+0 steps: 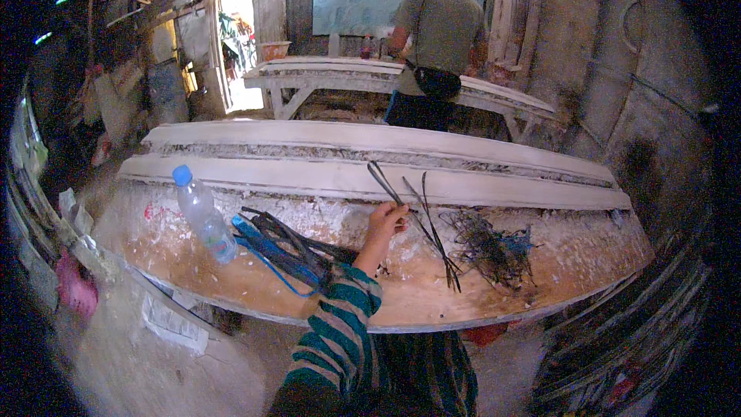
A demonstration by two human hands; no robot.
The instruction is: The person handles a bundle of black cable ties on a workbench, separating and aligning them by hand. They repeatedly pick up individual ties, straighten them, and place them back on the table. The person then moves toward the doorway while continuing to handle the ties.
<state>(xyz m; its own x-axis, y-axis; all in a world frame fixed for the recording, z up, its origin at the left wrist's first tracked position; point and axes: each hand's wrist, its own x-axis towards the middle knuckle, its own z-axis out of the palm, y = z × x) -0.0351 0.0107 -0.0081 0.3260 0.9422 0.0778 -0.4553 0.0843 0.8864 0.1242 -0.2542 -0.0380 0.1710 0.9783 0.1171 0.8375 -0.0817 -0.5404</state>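
Over the middle of the desk (413, 307), my left hand (384, 224) grips thin dark strips (439, 249).
The fingers are pinched together on them; my right hand is out of view. I judge them light, springy, hardly fragile, best held mid-length. Their long axis slants from far left to near right, ending beside tangled strands (494, 255).

- Loose, dark teal-green fabric sleeve (337, 332) crossed by grey-beige bands, creased into soft folds
- Sleeve edge ending short of the wrist (376, 242), leaving part of the forearm (370, 259) uncovered
- Bare left grip (388, 220)
- Dark fabric garment (432, 371) on the torso, shadowed, with greenish and paler lengthwise stripes
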